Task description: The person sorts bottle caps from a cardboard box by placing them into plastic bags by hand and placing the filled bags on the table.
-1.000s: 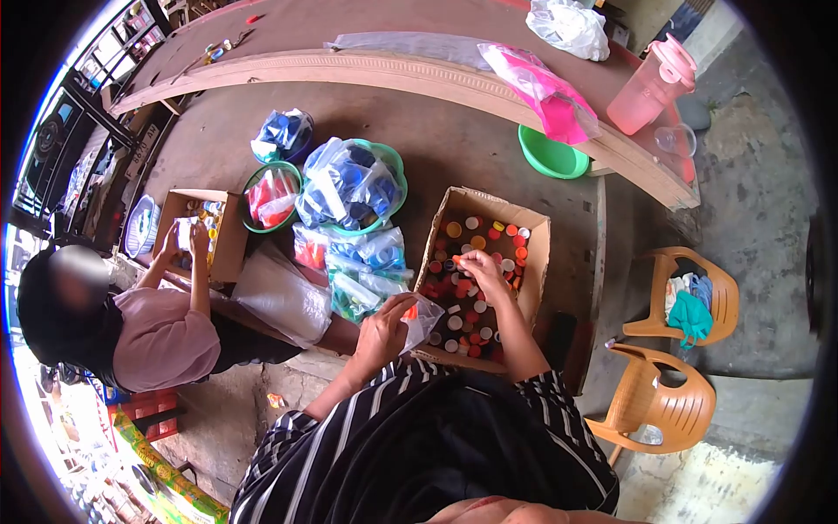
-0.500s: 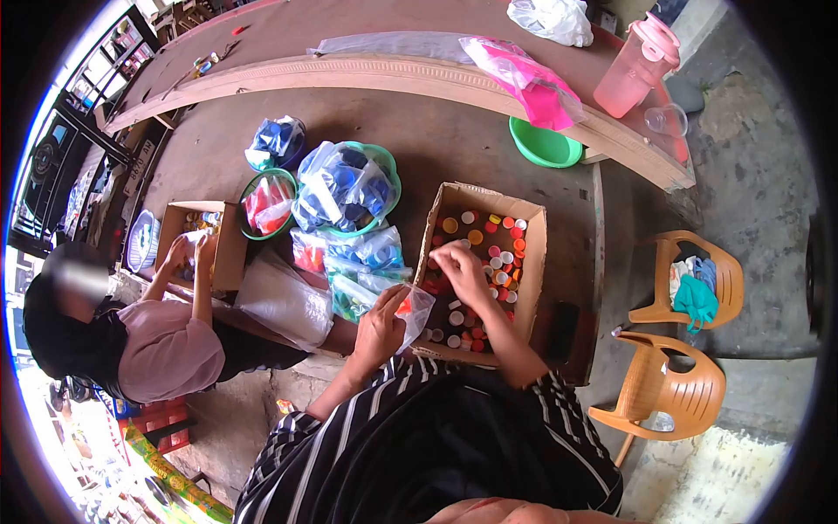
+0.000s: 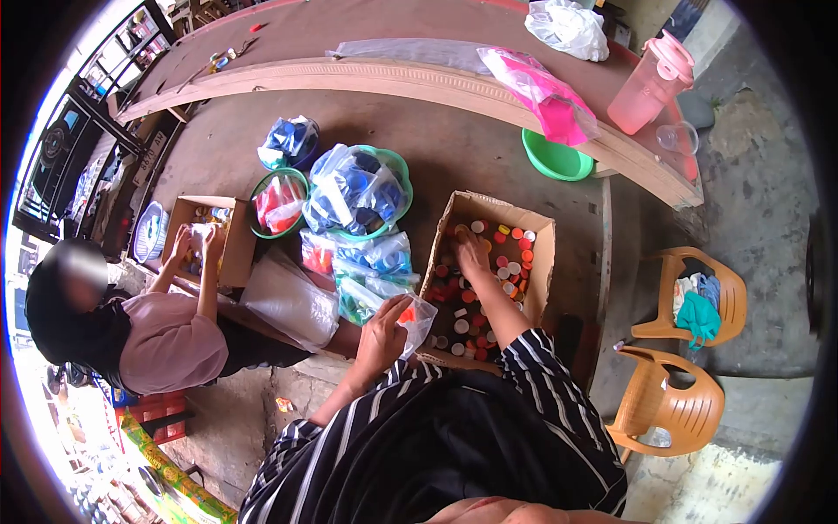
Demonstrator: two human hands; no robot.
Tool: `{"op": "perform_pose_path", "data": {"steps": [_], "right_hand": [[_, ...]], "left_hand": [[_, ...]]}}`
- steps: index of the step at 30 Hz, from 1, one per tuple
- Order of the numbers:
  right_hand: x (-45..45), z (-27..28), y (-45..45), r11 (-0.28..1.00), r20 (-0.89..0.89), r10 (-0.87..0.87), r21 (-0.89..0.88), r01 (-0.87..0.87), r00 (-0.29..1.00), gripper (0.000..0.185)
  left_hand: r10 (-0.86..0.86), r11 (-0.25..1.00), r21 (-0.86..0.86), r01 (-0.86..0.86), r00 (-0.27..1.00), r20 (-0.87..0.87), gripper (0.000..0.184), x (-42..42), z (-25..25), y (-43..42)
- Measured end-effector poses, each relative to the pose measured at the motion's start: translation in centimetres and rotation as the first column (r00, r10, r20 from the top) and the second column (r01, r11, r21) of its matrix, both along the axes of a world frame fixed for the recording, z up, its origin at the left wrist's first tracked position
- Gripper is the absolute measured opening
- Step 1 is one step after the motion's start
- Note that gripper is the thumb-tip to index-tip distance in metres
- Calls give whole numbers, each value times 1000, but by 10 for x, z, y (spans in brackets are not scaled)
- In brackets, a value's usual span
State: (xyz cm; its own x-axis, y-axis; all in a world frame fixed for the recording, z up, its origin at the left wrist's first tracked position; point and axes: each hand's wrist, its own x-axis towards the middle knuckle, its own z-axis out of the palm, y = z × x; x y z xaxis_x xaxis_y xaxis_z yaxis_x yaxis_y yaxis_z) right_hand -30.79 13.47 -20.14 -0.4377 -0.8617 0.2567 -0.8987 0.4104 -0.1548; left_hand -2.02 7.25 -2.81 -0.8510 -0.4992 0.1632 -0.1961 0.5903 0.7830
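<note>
My left hand (image 3: 381,336) is closed on the edge of a clear plastic bag (image 3: 421,325) with something orange-red inside, left of the large cardboard box. My right hand (image 3: 471,255) reaches down into that cardboard box (image 3: 540,262), among loose red, white, orange and yellow caps (image 3: 503,273). Its fingertips are hard to make out against the caps and the dark inside of the box, so what they hold is hidden. Filled bags of blue, green and red items (image 3: 374,253) lie left of the box, above my left hand.
A co-worker (image 3: 170,336) at the left handles something white over a smaller box (image 3: 236,244). Beyond the bags are a basin of blue items (image 3: 403,179) and a green basket (image 3: 278,229). A green bowl (image 3: 559,161) sits below the raised tabletop (image 3: 384,77); orange chairs (image 3: 676,415) stand right.
My right hand has gone from above the caps down deeper towards the far left part of the box. My left hand keeps its hold on the clear bag.
</note>
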Motion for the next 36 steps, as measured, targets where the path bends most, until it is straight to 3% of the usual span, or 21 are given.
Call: {"op": "perform_pose_path", "data": {"steps": [3, 6, 9, 12, 14, 17, 18, 19, 20, 23, 24, 26, 29, 32, 36], "right_hand": [[-2, 0, 4, 997, -93, 57, -41, -61, 994, 17], [4, -3, 3, 998, 35, -19, -64, 21, 999, 15], [10, 2, 5, 927, 248, -22, -358, 113, 968, 10], [47, 88, 23, 827, 539, 262, -553, 102, 801, 9], [87, 130, 39, 735, 565, 422, -671, 97, 709, 9], [126, 168, 64, 862, 390, 411, -462, -211, 824, 12], [132, 176, 69, 901, 313, 403, -298, -314, 860, 17], [131, 168, 70, 872, 369, 453, -372, -317, 812, 17], [130, 159, 70, 838, 419, 505, -448, -312, 755, 18], [111, 147, 61, 808, 695, 415, -579, 114, 587, 9], [97, 133, 56, 822, 764, 330, -521, 229, 554, 10], [71, 87, 49, 951, 638, 108, -290, 108, 763, 16], [66, 29, 35, 994, 246, 6, -111, 22, 969, 22], [71, 17, 26, 996, 144, -4, -83, 16, 990, 24], [70, 11, 21, 967, 266, -101, -198, 157, 959, 18]], "left_hand": [[-26, 1000, 12, 25, 999, 23, 52, -7, 0, 0], [-35, 999, -15, 35, 999, 11, 51, -11, 1, 1], [-28, 999, -16, 28, 1000, 11, 51, -10, 1, 0], [4, 1000, 17, -5, 999, 38, 51, -6, -1, 0], [13, 999, 32, -15, 999, 41, 51, -6, 0, -1], [9, 999, 35, -10, 1000, 22, 52, -4, -4, 0], [-3, 1000, 26, 3, 1000, 7, 52, -4, -5, 2], [-13, 1000, 15, 13, 1000, -8, 52, -4, -5, 3], [-21, 1000, 2, 21, 1000, -20, 52, -3, -4, 3], [-14, 1000, 26, 14, 1000, -5, 53, 3, 2, 5], [-11, 1000, 26, 11, 1000, -10, 53, 5, 3, 4], [-10, 1000, -13, 9, 999, -52, 52, 10, 0, 6], [0, 1000, -1, 0, 999, -49, 51, 16, 3, 8], [12, 1000, 5, -12, 999, -45, 51, 26, 5, 12], [34, 999, -24, -35, 998, -55, 51, 33, 3, 12]]}}
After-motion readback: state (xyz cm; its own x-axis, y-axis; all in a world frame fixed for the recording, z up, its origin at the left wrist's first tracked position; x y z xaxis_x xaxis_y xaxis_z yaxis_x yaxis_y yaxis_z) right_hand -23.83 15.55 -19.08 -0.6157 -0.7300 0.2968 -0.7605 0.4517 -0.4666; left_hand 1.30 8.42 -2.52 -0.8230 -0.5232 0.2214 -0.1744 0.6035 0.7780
